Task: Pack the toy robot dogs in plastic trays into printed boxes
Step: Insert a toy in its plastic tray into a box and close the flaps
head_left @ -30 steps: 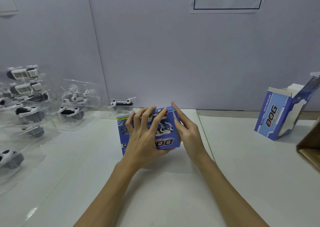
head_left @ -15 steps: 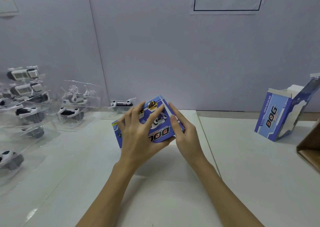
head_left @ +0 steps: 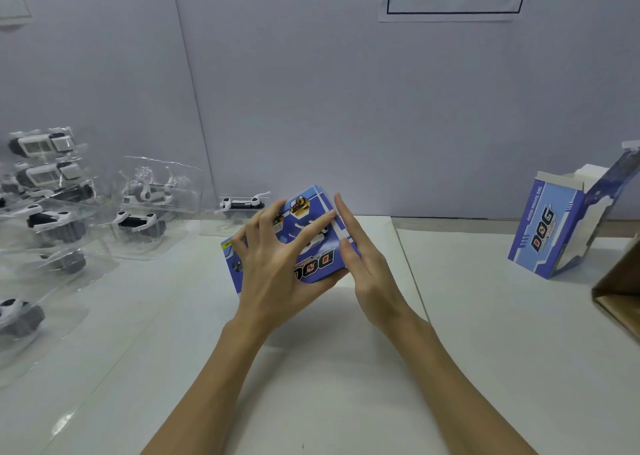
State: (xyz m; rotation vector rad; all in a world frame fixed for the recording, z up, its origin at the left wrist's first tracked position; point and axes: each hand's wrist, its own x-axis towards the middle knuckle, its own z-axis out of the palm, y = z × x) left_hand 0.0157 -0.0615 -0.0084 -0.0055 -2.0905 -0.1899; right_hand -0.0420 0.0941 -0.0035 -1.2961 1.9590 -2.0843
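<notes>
Blue printed box (head_left: 313, 243), closed and tilted, sits between your hands above the white table (head_left: 485, 333). Your left hand (head_left: 273, 267) grips it, fingers spread over the top face, thumb under the near edge. Your right hand (head_left: 363, 260) lies flat, fingers straight and together, against its right end

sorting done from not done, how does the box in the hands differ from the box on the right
The held box looks closed, tilted between the left hand and right hand; the box on the right stands on the table with its top flap open. The held box's DOG logo reads upside down; the other's runs up its side. Both are blue printed DOG boxes.
</notes>
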